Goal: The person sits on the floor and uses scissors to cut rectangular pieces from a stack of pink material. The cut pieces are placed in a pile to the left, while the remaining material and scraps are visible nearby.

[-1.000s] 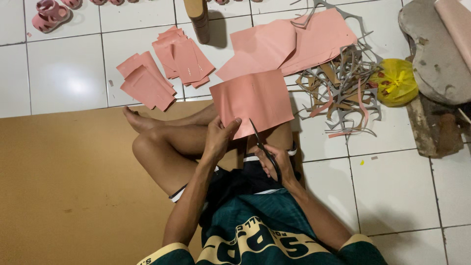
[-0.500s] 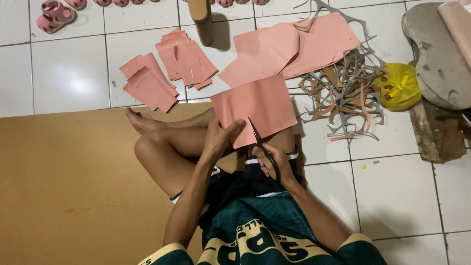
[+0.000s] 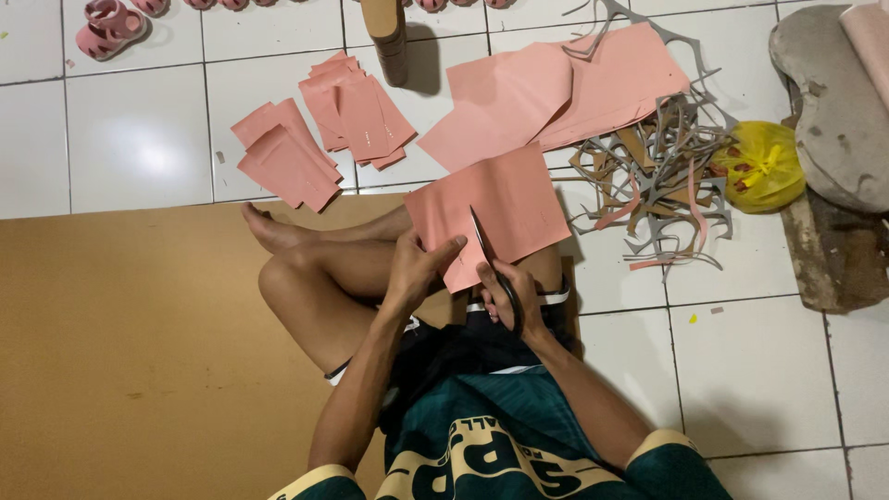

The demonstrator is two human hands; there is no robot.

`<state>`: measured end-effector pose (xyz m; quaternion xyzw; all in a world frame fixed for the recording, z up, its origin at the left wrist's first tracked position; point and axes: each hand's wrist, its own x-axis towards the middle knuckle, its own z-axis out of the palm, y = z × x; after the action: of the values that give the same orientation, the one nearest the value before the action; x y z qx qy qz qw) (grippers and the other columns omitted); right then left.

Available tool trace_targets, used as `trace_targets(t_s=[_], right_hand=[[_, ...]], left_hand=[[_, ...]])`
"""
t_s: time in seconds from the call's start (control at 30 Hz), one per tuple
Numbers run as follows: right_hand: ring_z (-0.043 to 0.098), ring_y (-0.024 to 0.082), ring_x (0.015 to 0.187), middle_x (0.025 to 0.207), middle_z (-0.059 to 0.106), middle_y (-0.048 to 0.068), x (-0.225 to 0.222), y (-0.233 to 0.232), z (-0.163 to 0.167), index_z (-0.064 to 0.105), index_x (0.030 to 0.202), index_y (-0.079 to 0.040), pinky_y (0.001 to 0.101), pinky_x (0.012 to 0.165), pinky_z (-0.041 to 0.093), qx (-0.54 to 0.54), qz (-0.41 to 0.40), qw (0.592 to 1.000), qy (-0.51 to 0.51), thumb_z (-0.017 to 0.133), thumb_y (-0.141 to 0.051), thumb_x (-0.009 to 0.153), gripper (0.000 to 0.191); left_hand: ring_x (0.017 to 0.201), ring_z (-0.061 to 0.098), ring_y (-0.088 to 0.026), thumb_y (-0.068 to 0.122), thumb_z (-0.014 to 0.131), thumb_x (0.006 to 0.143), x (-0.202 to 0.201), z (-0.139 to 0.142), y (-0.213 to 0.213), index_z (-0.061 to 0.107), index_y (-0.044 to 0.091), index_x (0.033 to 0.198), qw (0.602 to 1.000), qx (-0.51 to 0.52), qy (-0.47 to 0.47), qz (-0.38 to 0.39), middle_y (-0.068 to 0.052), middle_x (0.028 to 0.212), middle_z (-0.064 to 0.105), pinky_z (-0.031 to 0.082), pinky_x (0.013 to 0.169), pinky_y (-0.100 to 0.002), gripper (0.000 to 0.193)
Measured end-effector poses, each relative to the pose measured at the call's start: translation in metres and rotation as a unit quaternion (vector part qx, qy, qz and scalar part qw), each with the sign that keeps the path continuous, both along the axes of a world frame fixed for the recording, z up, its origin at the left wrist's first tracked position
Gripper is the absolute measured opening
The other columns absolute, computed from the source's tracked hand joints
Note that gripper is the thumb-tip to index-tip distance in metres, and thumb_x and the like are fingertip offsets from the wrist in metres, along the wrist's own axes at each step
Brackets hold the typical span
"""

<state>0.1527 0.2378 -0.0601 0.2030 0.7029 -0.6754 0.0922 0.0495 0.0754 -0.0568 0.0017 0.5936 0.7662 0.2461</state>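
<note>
Counts: two hands, left hand (image 3: 414, 270) and right hand (image 3: 511, 294). One pair of scissors (image 3: 491, 264). One pink sheet (image 3: 491, 215) in hands. Two stacks of cut pink pieces (image 3: 319, 134). One yellow bag (image 3: 757, 165). One heap of offcuts (image 3: 653, 181). One pink sandal (image 3: 104, 26) fully visible.

I see a salmon-pink sheet (image 3: 505, 208) with black scissors (image 3: 495, 268) across it. More pink sheets (image 3: 556, 93) and pink cut pieces (image 3: 319, 125) lie on the white tiled floor (image 3: 139, 139). The scraps (image 3: 662, 176) mix grey, tan and pink. The bag (image 3: 759, 167) is yellow, the mat (image 3: 120, 352) plain tan-brown, my shirt (image 3: 500, 454) dark green with cream lettering, and the sandals (image 3: 106, 23) pink.
</note>
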Motion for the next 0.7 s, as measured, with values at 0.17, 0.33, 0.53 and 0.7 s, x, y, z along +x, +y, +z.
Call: trace_targets(t_s=[0.17, 0.33, 0.53, 0.7], right_hand=[[0.049, 0.007, 0.040, 0.054, 0.052, 0.000, -0.012, 0.001, 0.010, 0.062, 0.085, 0.000, 0.0248, 0.037, 0.040, 0.001, 0.025, 0.999, 0.020, 0.062, -0.051, 0.098, 0.053], [0.046, 0.007, 0.039, 0.054, 0.049, -0.002, -0.025, 0.003, 0.009, 0.066, 0.086, -0.003, 0.0253, 0.036, 0.038, 0.009, 0.016, 0.999, 0.039, 0.063, -0.050, 0.097, 0.048], [0.044, 0.006, 0.056, 0.060, 0.045, -0.003, -0.039, 0.009, -0.004, 0.061, 0.083, -0.003, 0.0245, 0.048, 0.038, 0.105, 0.056, 0.978, 0.170, 0.061, -0.050, 0.111, 0.055], [0.047, 0.010, 0.042, 0.056, 0.050, 0.000, -0.048, 0.006, -0.001, 0.062, 0.082, 0.000, 0.0260, 0.040, 0.038, 0.030, 0.047, 0.997, 0.046, 0.058, -0.046, 0.102, 0.051]], left_hand=[[0.074, 0.070, -0.014, 0.014, 0.079, 0.087, -0.003, 0.004, -0.005, 0.069, -0.006, 0.108, 0.998, -0.052, -0.030, -0.015, -0.011, 0.091, 0.075, 0.058, 0.064, -0.029, 0.031], [0.078, 0.071, -0.011, 0.015, 0.079, 0.086, -0.002, 0.013, -0.011, 0.069, -0.005, 0.109, 0.999, -0.043, -0.010, -0.017, -0.008, 0.094, 0.076, 0.059, 0.067, -0.027, 0.032], [0.071, 0.067, -0.010, 0.019, 0.081, 0.085, -0.001, 0.024, -0.017, 0.070, -0.004, 0.107, 0.998, -0.058, -0.020, -0.029, -0.007, 0.088, 0.074, 0.055, 0.060, -0.026, 0.034], [0.061, 0.058, -0.009, 0.020, 0.081, 0.086, 0.007, 0.021, -0.032, 0.070, -0.006, 0.107, 0.997, -0.057, -0.045, -0.020, -0.005, 0.080, 0.071, 0.044, 0.050, -0.024, 0.036]])
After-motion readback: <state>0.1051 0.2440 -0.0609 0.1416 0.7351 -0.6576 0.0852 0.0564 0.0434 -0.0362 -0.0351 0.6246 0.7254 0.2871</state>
